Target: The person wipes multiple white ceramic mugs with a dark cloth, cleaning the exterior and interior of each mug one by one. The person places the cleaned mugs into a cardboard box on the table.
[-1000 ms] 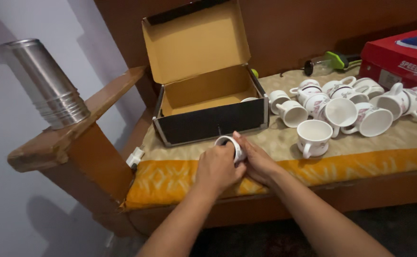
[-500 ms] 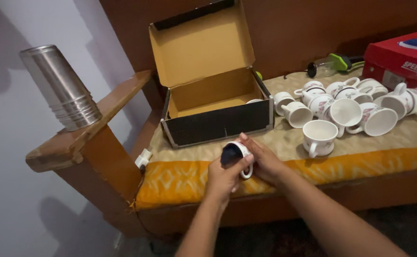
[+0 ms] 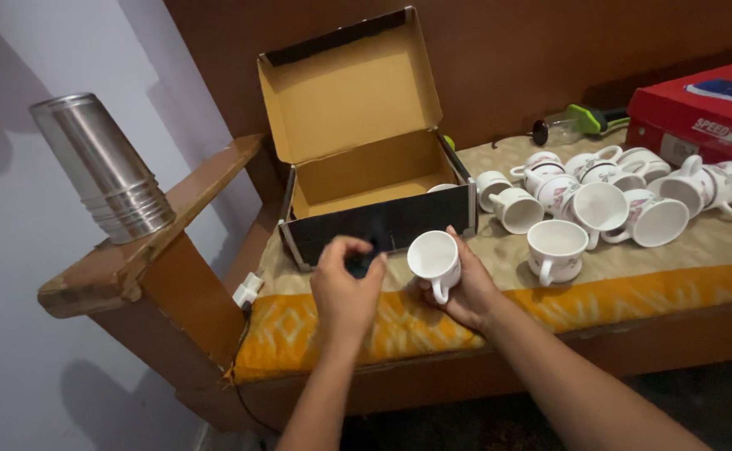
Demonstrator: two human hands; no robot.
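White cup (image 3: 434, 257) tilted, mouth to camera, gripped in right hand (image 3: 464, 288) before open cardboard box (image 3: 366, 167). Left hand (image 3: 347, 288) pinches something dark, unclear what. Best keep fingers round cup body, handle free.

Two bare forearms in view, entering from the bottom edge. No sleeves visible on either arm up to the frame edge, so whatever is worn ends above the elbow or out of shot. Left hand (image 3: 347, 284): no ring, no watch, no wristband, no glove. Right hand (image 3: 464, 288): same, wrist bare, fingers bare. Nails short and unpainted as far as can be told; the left fingertips are motion-blurred. No marks or bandages on either arm. Rest of the body out of view.
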